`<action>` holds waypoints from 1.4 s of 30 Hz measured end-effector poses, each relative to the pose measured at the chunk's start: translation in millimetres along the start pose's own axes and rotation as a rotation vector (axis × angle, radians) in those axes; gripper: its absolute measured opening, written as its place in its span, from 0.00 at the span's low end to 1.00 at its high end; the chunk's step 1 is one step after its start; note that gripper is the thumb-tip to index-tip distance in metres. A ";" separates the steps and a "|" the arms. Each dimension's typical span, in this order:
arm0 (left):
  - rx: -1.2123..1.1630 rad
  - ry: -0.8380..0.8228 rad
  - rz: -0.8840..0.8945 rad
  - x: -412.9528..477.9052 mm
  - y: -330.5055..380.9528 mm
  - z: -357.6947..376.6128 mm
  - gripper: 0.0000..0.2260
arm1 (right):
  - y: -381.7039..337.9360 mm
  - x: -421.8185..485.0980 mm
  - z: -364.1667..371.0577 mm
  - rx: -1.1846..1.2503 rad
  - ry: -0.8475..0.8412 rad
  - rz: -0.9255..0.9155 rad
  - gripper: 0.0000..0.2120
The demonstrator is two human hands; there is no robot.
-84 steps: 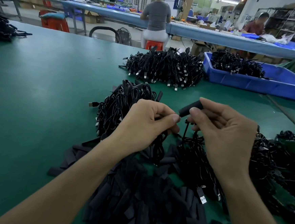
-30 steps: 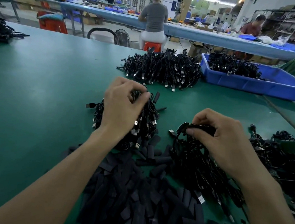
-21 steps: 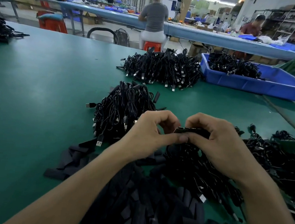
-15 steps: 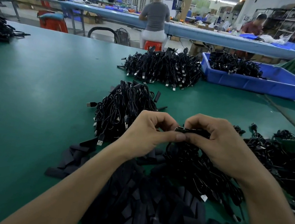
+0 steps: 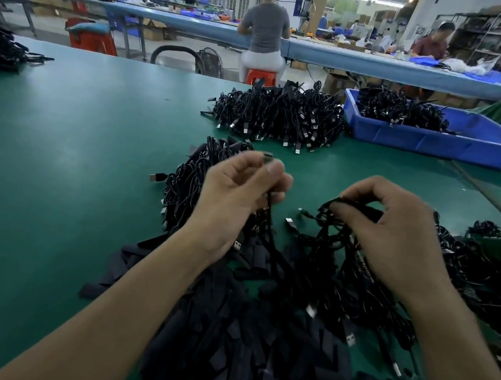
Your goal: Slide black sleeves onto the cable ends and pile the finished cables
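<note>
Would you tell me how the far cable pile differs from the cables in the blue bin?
The far pile lies on the green table; the bin cables sit inside the blue bin. The far pile looks larger than the bin cables. Both are black.

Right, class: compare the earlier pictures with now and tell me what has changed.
The left hand has pulled away from the right hand, up and leftward, pinching a black cable's plug end; its cord hangs below. The right hand keeps gripping the coiled black cable bundle. The heap of flat black sleeves, the farther black cable pile and the blue plastic tray stayed put.
</note>
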State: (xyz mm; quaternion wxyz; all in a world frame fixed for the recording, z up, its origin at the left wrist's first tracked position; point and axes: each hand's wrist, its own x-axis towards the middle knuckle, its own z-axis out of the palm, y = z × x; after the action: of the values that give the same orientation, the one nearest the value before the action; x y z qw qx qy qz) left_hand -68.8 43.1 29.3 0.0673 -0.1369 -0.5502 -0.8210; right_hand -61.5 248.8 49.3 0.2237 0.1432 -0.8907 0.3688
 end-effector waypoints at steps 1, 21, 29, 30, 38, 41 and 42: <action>-0.021 0.049 0.053 1.0 4.5 -1.2 0.07 | -0.2 0.3 -0.6 -0.081 0.080 0.003 0.07; 1.050 0.048 0.263 1.3 24.6 -2.4 0.17 | -35.8 -31.9 54.8 -0.493 -0.716 -0.110 0.15; 0.961 0.127 0.267 0.0 22.0 -7.4 0.06 | -26.9 -28.0 59.5 -0.523 -0.685 -0.086 0.09; 0.959 0.131 0.267 0.0 21.4 -8.1 0.06 | -26.3 -27.9 58.5 -0.522 -0.670 -0.108 0.09; 1.003 0.118 0.230 0.8 14.7 -14.2 0.09 | -31.1 -18.3 45.0 -0.136 -0.661 -0.088 0.04; 1.018 0.110 0.218 1.1 13.0 -14.0 0.09 | -32.6 -14.8 34.3 0.073 -0.608 -0.082 0.07; 1.017 0.115 0.214 1.0 12.4 -13.6 0.09 | -32.7 -13.8 29.6 0.125 -0.550 -0.088 0.07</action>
State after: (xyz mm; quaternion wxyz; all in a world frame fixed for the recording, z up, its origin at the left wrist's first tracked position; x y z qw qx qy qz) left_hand -68.5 25.9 35.8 0.2387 -0.0969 -0.8577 -0.4449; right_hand -44.6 206.2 43.1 -0.0199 0.2902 -0.8864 0.3601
